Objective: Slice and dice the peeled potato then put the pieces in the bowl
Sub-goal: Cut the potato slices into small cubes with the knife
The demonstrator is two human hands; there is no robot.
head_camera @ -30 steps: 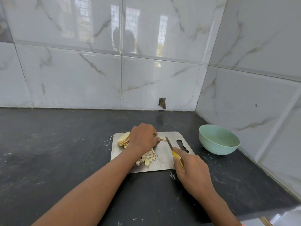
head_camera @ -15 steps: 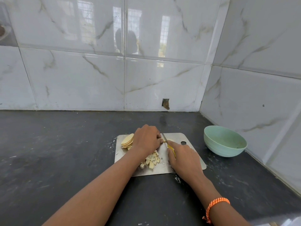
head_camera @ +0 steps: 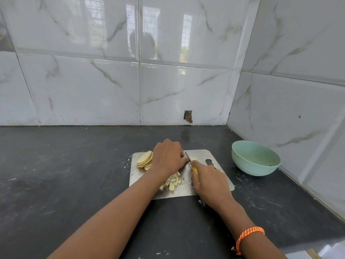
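While slices (head_camera: pixel 145 159) flank the left hand (head_camera: pixel 169 157), bowl (head_camera: pixel 255 158) stands apart.

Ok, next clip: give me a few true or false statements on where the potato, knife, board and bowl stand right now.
1. The pale green bowl holds diced potato. False: no pieces show in it.
2. The right hand grips a yellow-handled knife. True.
3. A stack of round potato slices lies on the steel cutting board, beside the left hand. True.
4. The small potato cubes lie on the dark countertop. False: they sit on the board.
5. The bowl stands on the board. False: it stands on the countertop, off to the board's right.
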